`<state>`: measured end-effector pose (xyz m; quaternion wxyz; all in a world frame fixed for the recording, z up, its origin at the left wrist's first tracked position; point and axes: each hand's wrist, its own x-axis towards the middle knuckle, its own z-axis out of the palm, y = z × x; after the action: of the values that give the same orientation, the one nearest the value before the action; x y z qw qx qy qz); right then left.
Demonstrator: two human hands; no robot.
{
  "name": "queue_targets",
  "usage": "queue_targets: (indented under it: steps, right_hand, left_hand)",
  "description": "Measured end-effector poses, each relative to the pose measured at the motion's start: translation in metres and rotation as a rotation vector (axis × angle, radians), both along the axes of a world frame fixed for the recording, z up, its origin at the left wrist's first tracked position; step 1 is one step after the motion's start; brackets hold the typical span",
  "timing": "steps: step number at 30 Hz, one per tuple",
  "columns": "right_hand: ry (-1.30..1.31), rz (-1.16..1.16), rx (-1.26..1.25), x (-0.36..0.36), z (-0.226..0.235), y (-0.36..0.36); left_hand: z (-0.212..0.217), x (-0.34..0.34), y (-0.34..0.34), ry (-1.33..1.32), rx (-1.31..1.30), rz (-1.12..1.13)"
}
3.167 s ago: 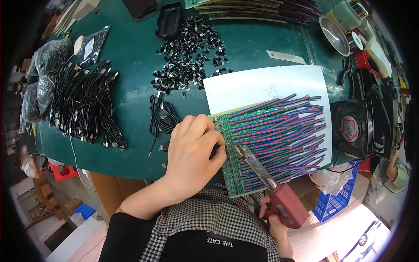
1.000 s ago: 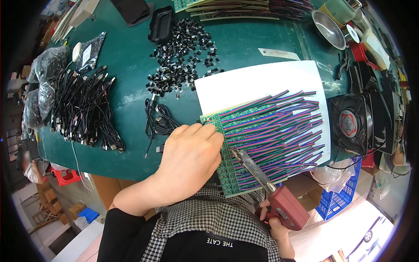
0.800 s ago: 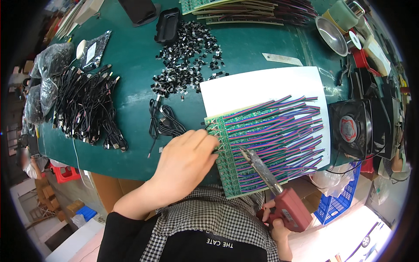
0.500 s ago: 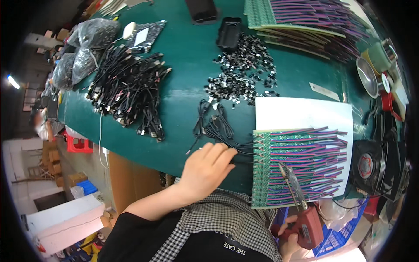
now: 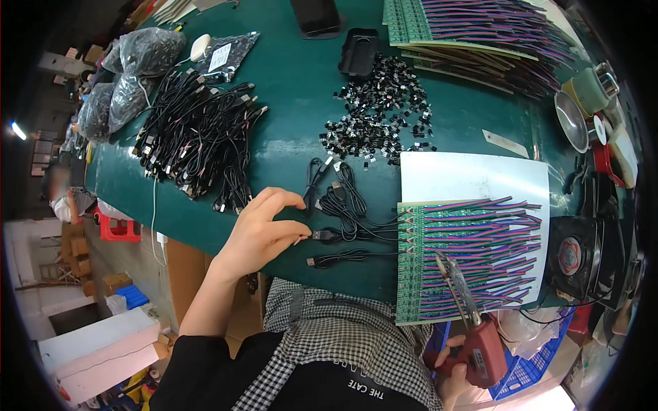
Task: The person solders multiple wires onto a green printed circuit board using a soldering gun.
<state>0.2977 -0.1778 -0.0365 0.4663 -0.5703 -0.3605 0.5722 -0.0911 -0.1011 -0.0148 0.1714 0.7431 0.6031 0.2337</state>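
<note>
My left hand [image 5: 260,229] is above the green table with thumb and fingers apart. Its fingertips are beside a small coiled black cable [image 5: 314,181] and a black USB plug [image 5: 325,235]; whether they touch is unclear. Several black USB cables [image 5: 346,212] run right to the edge of a green circuit board panel [image 5: 410,288]. Rows of purple, red and blue wires [image 5: 507,236] extend from it. My right hand [image 5: 452,370], at the lower right, grips a dark red soldering gun [image 5: 482,355]. Its pointed metal tip [image 5: 442,264] is over the wires.
A white sheet [image 5: 473,175] lies under the panel. A heap of black cables [image 5: 199,137] is at left, beside plastic bags [image 5: 130,103]. Small black-and-silver connectors [image 5: 373,130] are spread mid-table below a black tray [image 5: 358,53]. Stacked wired panels [image 5: 480,34] stand far right, near a fan [image 5: 574,259].
My left hand has moved left, away from the panel's edge, and its fingers have spread. A cable it had covered now shows near the front edge. The soldering gun has hardly moved.
</note>
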Motion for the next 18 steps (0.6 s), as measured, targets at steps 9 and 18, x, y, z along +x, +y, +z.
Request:
queue_targets:
  steps: [9,18]
  right_hand:
    - [-0.022,0.092,-0.018,-0.011,0.019,0.008]
    - [0.209,0.120,0.040,-0.005,0.017,0.009]
  left_hand:
    - [0.012,0.055,0.022,-0.468,-0.133,0.184]
    - [0.015,0.094,0.031,-0.283,-0.007,0.040]
